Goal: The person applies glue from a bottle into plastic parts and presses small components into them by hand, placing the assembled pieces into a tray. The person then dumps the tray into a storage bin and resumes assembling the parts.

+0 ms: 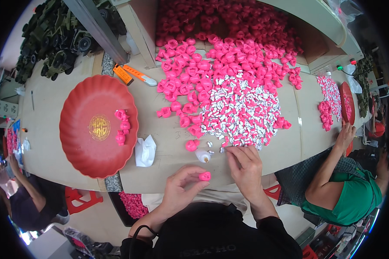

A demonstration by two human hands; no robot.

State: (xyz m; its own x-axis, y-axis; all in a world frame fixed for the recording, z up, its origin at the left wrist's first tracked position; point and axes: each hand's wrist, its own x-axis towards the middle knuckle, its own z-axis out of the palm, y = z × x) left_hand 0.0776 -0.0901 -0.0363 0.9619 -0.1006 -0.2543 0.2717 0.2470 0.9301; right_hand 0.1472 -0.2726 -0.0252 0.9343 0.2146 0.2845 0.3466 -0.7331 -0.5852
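My left hand (183,189) pinches a small hollow pink plastic part (205,176) between thumb and fingers, above the table's near edge. At the near side of a heap of tiny white-and-pink pieces (242,113), the fingertips of my right hand (247,168) come close together; whatever lies between them is too small to make out. Left of these fingers are a few loose white pieces (209,144) and a small white bottle (202,155) with a metallic tip. One rounded pink part (191,145) lies just beyond the bottle.
A large pile of hollow pink parts (229,54) spreads beneath a shelf. To the left stand a red scalloped tray (75,142) holding several pink parts, a white tissue pack (145,151) and an orange cutter (139,75). A co-worker in green (345,192) sits at right.
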